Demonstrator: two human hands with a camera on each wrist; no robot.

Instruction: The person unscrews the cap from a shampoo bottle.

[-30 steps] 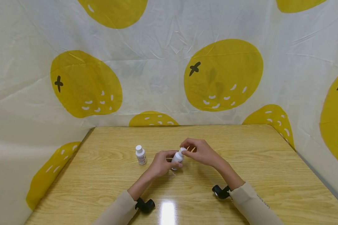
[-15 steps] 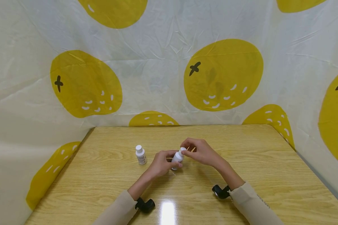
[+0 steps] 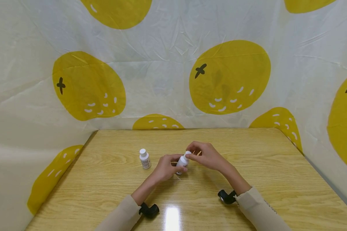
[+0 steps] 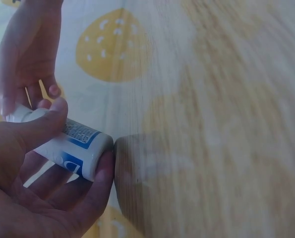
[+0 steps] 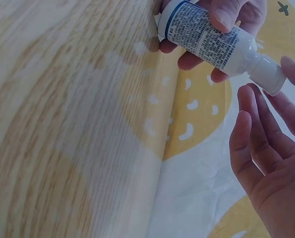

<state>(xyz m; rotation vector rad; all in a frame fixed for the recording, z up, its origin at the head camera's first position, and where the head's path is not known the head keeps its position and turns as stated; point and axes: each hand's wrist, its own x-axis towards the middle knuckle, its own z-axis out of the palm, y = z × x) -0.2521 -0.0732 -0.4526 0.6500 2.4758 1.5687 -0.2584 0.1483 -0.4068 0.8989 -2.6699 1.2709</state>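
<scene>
A small white plastic bottle (image 3: 182,161) leans to the right in my left hand (image 3: 163,168), gripped around its body by thumb and fingers. The left wrist view shows the bottle (image 4: 90,144) with blue bands and print, its base close over the table. My right hand (image 3: 207,156) pinches the white cap (image 3: 188,153) at the top. From the right wrist, the cap (image 5: 267,75) sits on the bottle's neck, between thumb and fingertips; the other fingers are loosely bent. Another white bottle (image 3: 145,161), capped and upright, stands left of my left hand.
The wood-grain table (image 3: 234,199) ends at a hanging white sheet (image 3: 159,80) with yellow fruit prints, which also runs along both sides. Each wrist wears a black camera mount, one at the left cuff (image 3: 149,211), one at the right (image 3: 227,196).
</scene>
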